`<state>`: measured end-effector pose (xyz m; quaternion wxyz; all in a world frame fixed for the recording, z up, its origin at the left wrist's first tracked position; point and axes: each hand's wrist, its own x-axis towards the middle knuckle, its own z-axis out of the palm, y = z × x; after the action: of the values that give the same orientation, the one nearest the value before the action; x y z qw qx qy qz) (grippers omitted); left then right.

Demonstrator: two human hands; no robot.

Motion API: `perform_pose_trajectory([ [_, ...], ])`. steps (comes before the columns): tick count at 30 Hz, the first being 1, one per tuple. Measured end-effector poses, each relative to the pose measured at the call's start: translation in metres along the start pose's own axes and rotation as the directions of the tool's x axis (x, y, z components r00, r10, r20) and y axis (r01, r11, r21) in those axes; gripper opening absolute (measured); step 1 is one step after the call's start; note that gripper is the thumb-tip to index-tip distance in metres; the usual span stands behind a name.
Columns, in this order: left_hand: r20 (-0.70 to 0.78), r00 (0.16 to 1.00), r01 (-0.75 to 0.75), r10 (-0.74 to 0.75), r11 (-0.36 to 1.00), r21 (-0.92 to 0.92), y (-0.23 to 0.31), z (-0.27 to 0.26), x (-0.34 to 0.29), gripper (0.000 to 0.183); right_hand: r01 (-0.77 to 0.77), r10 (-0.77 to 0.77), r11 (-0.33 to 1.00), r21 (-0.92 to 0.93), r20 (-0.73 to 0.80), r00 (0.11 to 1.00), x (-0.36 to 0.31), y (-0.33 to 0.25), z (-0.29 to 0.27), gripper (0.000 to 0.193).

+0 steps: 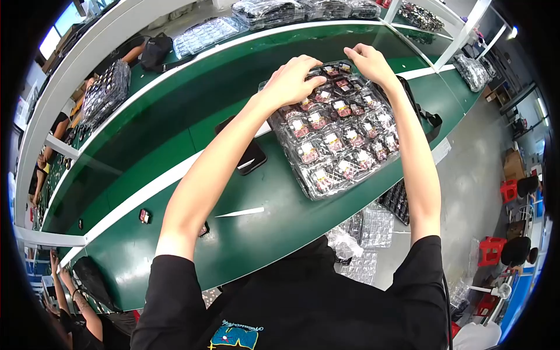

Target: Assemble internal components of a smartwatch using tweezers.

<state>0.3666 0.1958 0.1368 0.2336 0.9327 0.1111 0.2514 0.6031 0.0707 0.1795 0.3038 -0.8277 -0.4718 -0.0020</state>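
Note:
A stack of clear plastic blister trays (309,185) lies on the green bench, its top tray filled with small dark parts bearing white, yellow and red labels (340,108). Over the tray's far left corner reaches my left hand (293,81), fingers stretched forward and thumb apart, with nothing visible in its grip. At the far right edge, my right hand (371,63) has its fingers curled in toward the thumb. Whatever those fingers may hold is too small or hidden to make out. Both forearms pass on either side of the stack.
A dark phone-like slab (252,158) and a white strip (240,212) lie left of the trays. A loose small part (145,216) sits farther left. A black bag (431,119) is beside the stack. Other people work at the left; more trays (376,224) are below the bench edge.

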Motion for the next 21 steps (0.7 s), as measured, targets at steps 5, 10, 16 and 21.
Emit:
perform_pose_trajectory([
  [5,-0.051,0.993,-0.109,0.109,0.994,0.008,0.005,-0.039,-0.046,0.043,0.014,-0.024,0.998,0.061,0.169,0.985,-0.034,-0.011,-0.007,0.047],
  [10,-0.079,0.990,-0.116,0.116,0.993,0.001,0.014,-0.106,-0.143,0.029,0.240,-0.235,0.956,0.166,-0.048,0.971,-0.065,-0.017,-0.041,0.039],
  [16,-0.139,0.934,0.342,-0.330,0.937,0.071,0.004,-0.158,-0.327,0.034,0.338,-0.425,0.773,0.537,0.044,0.904,-0.219,-0.186,-0.021,0.023],
  [21,-0.004,0.861,0.508,-0.508,0.860,0.051,0.025,-0.136,-0.398,0.057,0.508,-0.690,0.708,0.491,0.326,0.647,-0.285,-0.222,0.113,0.037],
])
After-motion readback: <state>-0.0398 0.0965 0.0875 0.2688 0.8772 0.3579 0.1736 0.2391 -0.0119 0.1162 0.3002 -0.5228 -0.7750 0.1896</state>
